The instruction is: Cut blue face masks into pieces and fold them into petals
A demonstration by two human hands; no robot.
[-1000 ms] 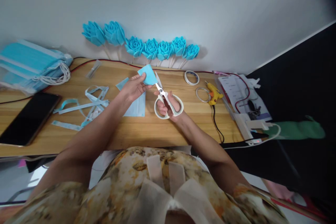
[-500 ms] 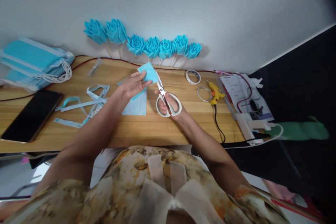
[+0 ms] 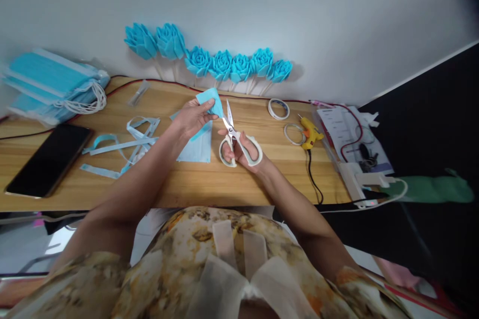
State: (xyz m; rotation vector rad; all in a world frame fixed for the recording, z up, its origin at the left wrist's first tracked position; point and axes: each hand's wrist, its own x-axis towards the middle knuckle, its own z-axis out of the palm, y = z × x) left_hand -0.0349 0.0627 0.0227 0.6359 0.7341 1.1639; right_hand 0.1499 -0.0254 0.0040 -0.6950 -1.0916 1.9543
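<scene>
Between thumb and fingers, my left hand [image 3: 192, 118] pinches a small blue piece of mask fabric [image 3: 210, 99] above the table. My right hand [image 3: 242, 148] grips the white-handled scissors [image 3: 231, 132], thumb and fingers through the loops. Their blades stand apart in a V, pointing away from me; the left blade is close to the lower right corner of the fabric, partly hidden by it. Under my left hand lie light blue fabric pieces [image 3: 198, 147], partly covered by the hand and forearm. Cut-off mask strips [image 3: 119, 146] lie tangled left of my left forearm.
Blue fabric flowers [image 3: 220, 65] on sticks lean along the wall. Stacked masks [image 3: 48, 82] and a phone [image 3: 50, 159] are at left. A tape roll [image 3: 279, 108], wire ring [image 3: 294, 134], yellow glue gun [image 3: 310, 132] and white power strip [image 3: 354, 182] stand at right.
The scissors have opened wider, with the right hand's fingers spread apart in the loops. The fabric piece has bent a little in my left hand. The whole view has shifted slightly.
</scene>
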